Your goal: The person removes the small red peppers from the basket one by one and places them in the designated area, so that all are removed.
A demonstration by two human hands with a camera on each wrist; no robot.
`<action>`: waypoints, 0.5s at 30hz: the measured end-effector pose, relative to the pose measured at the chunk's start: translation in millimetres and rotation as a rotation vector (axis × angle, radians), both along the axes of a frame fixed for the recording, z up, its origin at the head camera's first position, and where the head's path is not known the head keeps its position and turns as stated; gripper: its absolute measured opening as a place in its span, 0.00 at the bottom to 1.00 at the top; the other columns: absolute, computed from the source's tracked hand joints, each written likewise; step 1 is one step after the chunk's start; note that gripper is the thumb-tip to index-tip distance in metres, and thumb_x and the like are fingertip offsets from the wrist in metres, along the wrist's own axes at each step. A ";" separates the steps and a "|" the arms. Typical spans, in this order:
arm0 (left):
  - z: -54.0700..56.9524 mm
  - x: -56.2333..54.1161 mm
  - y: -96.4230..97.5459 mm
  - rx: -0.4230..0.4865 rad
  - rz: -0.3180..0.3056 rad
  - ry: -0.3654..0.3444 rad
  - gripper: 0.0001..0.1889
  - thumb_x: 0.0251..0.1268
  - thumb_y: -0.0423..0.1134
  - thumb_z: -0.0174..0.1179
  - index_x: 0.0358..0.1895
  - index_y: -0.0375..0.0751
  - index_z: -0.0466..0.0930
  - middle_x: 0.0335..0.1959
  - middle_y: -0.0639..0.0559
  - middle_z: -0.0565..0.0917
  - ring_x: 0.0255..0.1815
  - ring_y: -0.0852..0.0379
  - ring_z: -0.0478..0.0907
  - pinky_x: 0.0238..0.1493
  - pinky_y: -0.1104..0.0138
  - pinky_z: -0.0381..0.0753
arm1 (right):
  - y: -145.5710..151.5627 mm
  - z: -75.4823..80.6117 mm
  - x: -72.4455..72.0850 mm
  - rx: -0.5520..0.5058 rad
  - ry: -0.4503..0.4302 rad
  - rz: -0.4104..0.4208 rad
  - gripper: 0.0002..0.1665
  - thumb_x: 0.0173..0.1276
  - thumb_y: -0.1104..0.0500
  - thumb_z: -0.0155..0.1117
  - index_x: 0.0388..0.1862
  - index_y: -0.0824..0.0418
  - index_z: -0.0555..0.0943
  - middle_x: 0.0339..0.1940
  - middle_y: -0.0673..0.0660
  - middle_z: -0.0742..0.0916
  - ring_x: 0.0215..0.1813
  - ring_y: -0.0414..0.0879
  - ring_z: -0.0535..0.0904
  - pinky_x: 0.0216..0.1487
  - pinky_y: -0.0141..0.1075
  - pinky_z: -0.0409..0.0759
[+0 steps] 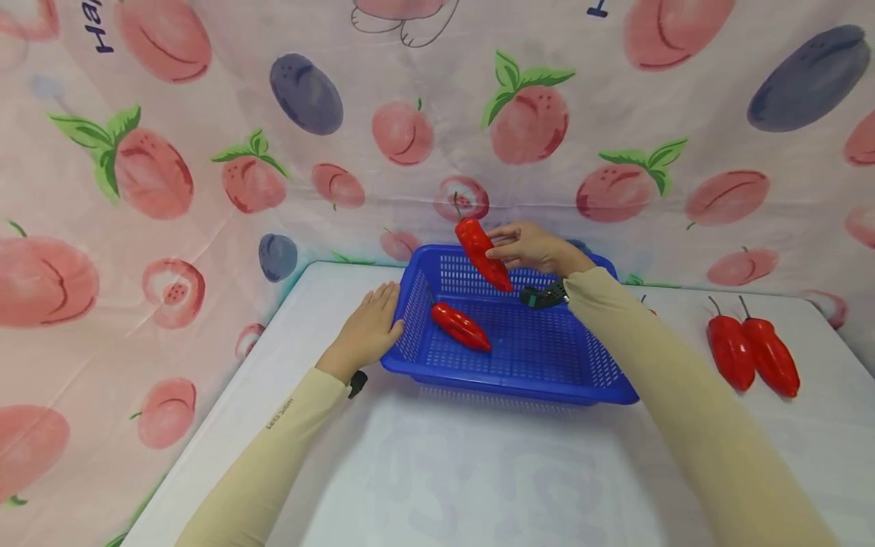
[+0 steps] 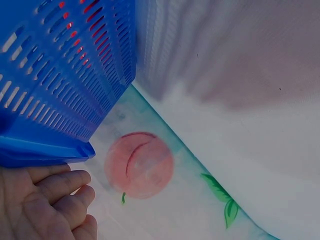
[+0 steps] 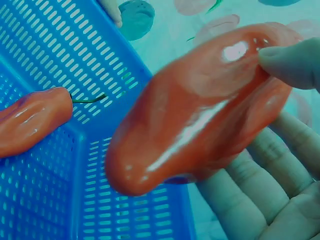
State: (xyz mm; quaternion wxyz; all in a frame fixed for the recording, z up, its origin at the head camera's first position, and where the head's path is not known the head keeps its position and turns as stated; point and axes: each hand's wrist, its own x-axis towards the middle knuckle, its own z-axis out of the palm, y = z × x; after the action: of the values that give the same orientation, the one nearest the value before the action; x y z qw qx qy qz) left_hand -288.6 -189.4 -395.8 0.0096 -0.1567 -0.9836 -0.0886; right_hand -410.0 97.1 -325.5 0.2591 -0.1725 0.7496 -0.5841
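Above the back of a blue plastic basket [image 1: 533, 389], my right hand [image 1: 529, 249] pinches a red chili pepper [image 1: 482, 254] between thumb and fingers. The pepper tilts, its green stem up and its tip pointing down into the basket. In the right wrist view the held pepper [image 3: 195, 115] fills the middle, with the thumb on its upper side. A second red pepper [image 1: 461, 327] lies on the basket floor at the left. My left hand [image 1: 369, 327], fingers straight, rests against the basket's left rim; its fingers [image 2: 62, 187] show beside the rim in the left wrist view.
On the white table [image 1: 478, 471], two red peppers [image 1: 731, 353] lie side by side to the right of the basket. Another pepper [image 1: 652, 311] is mostly hidden behind the right sleeve. A fruit-print cloth [image 1: 437, 91] hangs behind and at the left.
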 end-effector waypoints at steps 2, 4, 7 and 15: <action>-0.5 -0.1 0.3 0.000 -0.003 0.001 0.34 0.70 0.44 0.41 0.73 0.27 0.45 0.75 0.35 0.52 0.77 0.41 0.46 0.77 0.52 0.44 | 2.6 2.8 3.0 -0.006 0.024 -0.023 0.30 0.66 0.66 0.57 0.67 0.70 0.65 0.49 0.56 0.83 0.43 0.41 0.82 0.52 0.43 0.82; -0.3 0.3 0.9 0.003 -0.003 0.000 0.34 0.70 0.44 0.41 0.73 0.27 0.45 0.75 0.35 0.52 0.77 0.41 0.46 0.77 0.52 0.44 | 5.5 6.2 6.2 -0.035 0.032 -0.048 0.30 0.66 0.67 0.57 0.66 0.71 0.65 0.48 0.55 0.83 0.43 0.40 0.81 0.52 0.42 0.82; 0.7 1.0 1.8 0.003 0.003 -0.006 0.34 0.70 0.44 0.42 0.73 0.28 0.44 0.75 0.35 0.51 0.77 0.42 0.45 0.77 0.53 0.44 | 10.2 11.1 11.5 -0.076 0.039 -0.092 0.30 0.64 0.67 0.58 0.65 0.71 0.66 0.45 0.52 0.84 0.43 0.39 0.81 0.50 0.40 0.83; 1.4 0.9 2.1 -0.003 0.005 -0.002 0.34 0.71 0.44 0.41 0.73 0.28 0.45 0.75 0.35 0.52 0.77 0.41 0.46 0.77 0.52 0.44 | 25.6 19.0 24.4 -0.062 0.087 -0.171 0.29 0.64 0.65 0.61 0.64 0.67 0.68 0.54 0.58 0.82 0.48 0.41 0.80 0.60 0.47 0.77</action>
State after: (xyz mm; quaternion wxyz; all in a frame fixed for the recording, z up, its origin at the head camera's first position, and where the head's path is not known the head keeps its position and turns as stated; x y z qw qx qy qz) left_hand -287.7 -187.4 -394.4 0.0086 -0.1544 -0.9841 -0.0873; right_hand -385.7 122.6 -306.5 0.1703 -0.1410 0.7537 -0.6189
